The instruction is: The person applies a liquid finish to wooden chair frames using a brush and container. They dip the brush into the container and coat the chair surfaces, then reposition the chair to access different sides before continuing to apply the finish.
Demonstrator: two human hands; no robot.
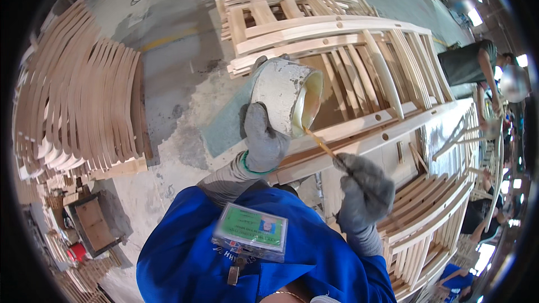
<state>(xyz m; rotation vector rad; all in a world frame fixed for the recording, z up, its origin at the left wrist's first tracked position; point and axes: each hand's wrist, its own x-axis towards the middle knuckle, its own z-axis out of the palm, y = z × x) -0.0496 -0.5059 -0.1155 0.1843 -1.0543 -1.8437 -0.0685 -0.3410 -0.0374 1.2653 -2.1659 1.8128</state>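
My left hand (265,139), in a grey work glove, grips a white, stained bucket (279,91) tipped on its side, its mouth facing right. Grey glove fingertips also show at the bucket's far side. A yellowish, glossy coat that looks like glue (311,101) lines the inside. My right hand (366,188), gloved as well, is closed around a thin yellow-brown stick (321,145). The stick's tip meets the lower rim of the bucket's mouth; whether it has bristles cannot be made out. Below the bucket and to its right lies a slatted wooden frame (359,129).
More slatted wooden frames (275,17) are stacked beyond the bucket, and others (429,219) stand at the right. A tall pile of curved wooden slats (78,90) fills the left. A box (92,224) sits at lower left. Another person (469,64) works at far right.
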